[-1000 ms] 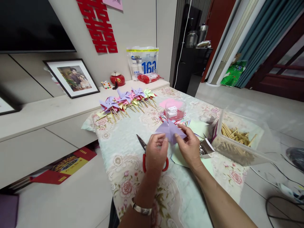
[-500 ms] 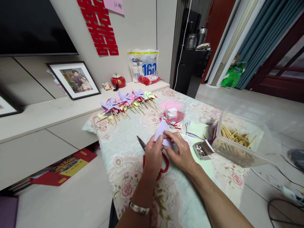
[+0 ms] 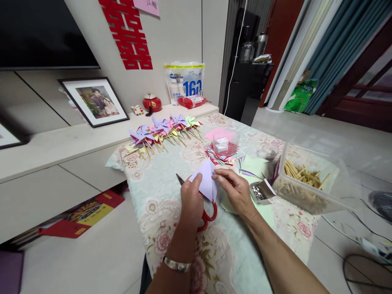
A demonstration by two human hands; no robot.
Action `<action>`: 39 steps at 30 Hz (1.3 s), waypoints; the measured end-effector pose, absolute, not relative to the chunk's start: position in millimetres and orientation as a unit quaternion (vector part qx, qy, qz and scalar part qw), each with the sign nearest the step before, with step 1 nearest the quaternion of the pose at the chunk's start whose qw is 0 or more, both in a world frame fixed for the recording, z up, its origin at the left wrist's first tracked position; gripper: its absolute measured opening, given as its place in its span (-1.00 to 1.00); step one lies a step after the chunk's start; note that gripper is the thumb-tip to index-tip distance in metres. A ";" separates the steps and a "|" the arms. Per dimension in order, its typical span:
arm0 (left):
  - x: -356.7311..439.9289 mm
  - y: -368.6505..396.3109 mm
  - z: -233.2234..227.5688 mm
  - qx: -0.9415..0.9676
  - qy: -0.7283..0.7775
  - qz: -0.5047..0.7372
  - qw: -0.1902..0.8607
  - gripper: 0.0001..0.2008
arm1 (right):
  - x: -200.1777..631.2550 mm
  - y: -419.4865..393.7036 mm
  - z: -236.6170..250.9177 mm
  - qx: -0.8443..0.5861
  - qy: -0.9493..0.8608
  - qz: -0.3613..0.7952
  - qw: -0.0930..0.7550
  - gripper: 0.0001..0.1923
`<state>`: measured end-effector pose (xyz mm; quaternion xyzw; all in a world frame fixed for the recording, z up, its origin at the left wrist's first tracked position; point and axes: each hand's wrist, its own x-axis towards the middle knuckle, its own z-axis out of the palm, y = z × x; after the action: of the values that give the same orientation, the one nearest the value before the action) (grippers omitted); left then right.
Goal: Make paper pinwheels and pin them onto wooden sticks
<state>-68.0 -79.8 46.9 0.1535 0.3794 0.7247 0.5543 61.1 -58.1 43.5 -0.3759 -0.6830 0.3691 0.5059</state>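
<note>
A folded sheet of lilac paper [image 3: 206, 181] stands as a triangle above the flowered tablecloth [image 3: 171, 167]. My left hand [image 3: 191, 200] pinches its left corner with thumb and fingers. My right hand [image 3: 235, 192] pinches its right edge. Red-handled scissors [image 3: 208, 213] lie on the cloth right under my left hand, blades pointing away to the left. A small open box of metal pins [image 3: 260, 192] sits just right of my right hand.
Finished paper pinwheels on sticks [image 3: 162, 132] lie in a row at the table's far end. A clear tub of wooden sticks [image 3: 306, 181] stands at the right. A clear round container [image 3: 225, 145] rests on coloured paper squares [image 3: 252, 165]. A shelf with a framed photo [image 3: 93, 100] runs at left.
The lilac paper went from a spread, flat shape to a folded upright triangle. Both hands drew closer together and slightly toward me while folding it.
</note>
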 end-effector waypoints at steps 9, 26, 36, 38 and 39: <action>-64.5 -80.4 42.9 0.168 0.405 0.714 0.546 -0.57 | 60.8 -55.5 42.6 -0.352 -0.748 0.270 0.493 -0.78; -74.7 -79.9 39.0 0.106 0.453 0.722 0.511 -0.55 | 59.8 -53.1 36.6 -0.313 -0.836 0.193 0.407 -0.67; -74.9 -81.2 41.0 0.107 0.416 0.729 0.533 -0.55 | 58.7 -52.6 35.0 -0.316 -0.835 0.183 0.411 -0.61; -74.6 -81.1 41.4 0.109 0.411 0.730 0.535 -0.55 | 58.6 -53.0 36.2 -0.310 -0.838 0.183 0.411 -0.60; -74.4 -81.1 41.6 0.110 0.410 0.730 0.536 -0.55 | 58.6 -53.4 37.1 -0.305 -0.839 0.184 0.411 -0.60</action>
<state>-74.4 -81.1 41.6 0.1095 0.4095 0.7301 0.5360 58.6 -53.4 37.1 -0.3051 -0.8392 0.1840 0.4109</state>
